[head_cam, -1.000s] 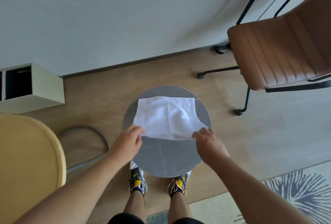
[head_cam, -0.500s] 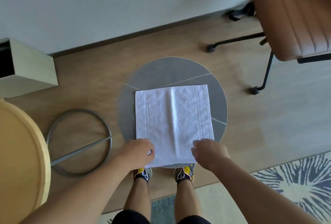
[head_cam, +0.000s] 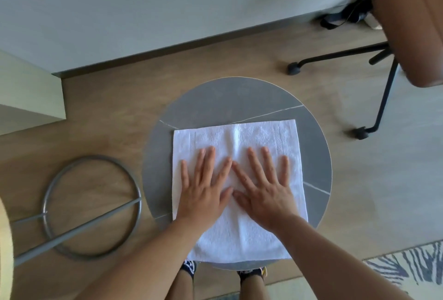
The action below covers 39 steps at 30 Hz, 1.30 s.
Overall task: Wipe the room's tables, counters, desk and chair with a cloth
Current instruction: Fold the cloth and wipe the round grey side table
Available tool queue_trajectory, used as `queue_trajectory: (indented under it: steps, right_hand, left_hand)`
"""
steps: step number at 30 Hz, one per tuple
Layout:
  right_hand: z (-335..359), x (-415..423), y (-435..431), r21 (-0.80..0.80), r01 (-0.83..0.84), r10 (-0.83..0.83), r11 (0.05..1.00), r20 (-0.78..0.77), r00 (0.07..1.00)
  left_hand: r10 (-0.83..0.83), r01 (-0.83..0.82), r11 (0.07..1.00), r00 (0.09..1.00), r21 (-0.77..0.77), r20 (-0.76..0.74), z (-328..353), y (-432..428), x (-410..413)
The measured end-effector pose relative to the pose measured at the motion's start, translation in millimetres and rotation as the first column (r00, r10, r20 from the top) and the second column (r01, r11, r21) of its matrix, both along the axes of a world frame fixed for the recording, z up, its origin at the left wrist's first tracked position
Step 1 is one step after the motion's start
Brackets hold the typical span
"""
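Both forearms bare, no sleeves in frame. Left hand (head_cam: 203, 194) and right hand (head_cam: 265, 191) bare: no gloves, rings or watch seen. Lower legs bare below. Dark shoe (head_cam: 188, 268) on left foot, white marking on top, perhaps lettering, too small to read. Other shoe (head_cam: 254, 271) dark with yellow patch, mostly hidden under surface (head_cam: 227, 98).

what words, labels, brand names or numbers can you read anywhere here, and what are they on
None can be read.
White terry cloth: woven bands only, no print.
Round grey table top: pale veins, no markings.
Dark sock: a white pattern, too blurred to read.
Brown leather chair and patterned rug: no text shows.
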State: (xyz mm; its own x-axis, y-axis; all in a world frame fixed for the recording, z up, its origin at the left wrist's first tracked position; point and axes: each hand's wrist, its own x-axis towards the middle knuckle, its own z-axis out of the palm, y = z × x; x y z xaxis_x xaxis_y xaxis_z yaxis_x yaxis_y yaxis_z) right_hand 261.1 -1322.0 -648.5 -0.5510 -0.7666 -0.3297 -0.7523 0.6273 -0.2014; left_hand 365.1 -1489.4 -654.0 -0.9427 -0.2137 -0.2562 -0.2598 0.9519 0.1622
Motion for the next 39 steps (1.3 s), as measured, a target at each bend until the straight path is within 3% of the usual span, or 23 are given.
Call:
queue_trajectory:
  steps: [5, 19, 32, 39]
  right_hand:
    - [-16.1, -3.0, 5.9, -0.059, -0.008, 0.004, 0.998, -0.079, 0.997]
    - [-16.7, -83.0, -48.4, -0.004, 0.142, -0.142, 0.99, -0.1, 0.985]
    - [-20.7, -144.0, -122.2, 0.007, 0.275, -0.272, 0.961, -0.125, 0.954]
    - [-17.8, -134.8, -157.2, 0.024, 0.152, -0.148, 0.988, -0.13, 0.98]
  left_hand:
    - [-0.033, 0.024, 0.997, 0.991, -0.072, -0.133, -19.2, -6.5, 1.0]
    - [-0.074, 0.052, 0.993, 0.976, -0.108, -0.206, -25.2, -61.4, -99.5]
    - [0.027, -0.047, 0.996, 0.97, -0.077, -0.241, -17.2, -113.8, -167.0]
    - [0.116, -0.13, 0.991, 0.95, -0.031, -0.29, -17.4, -135.4, -140.5]
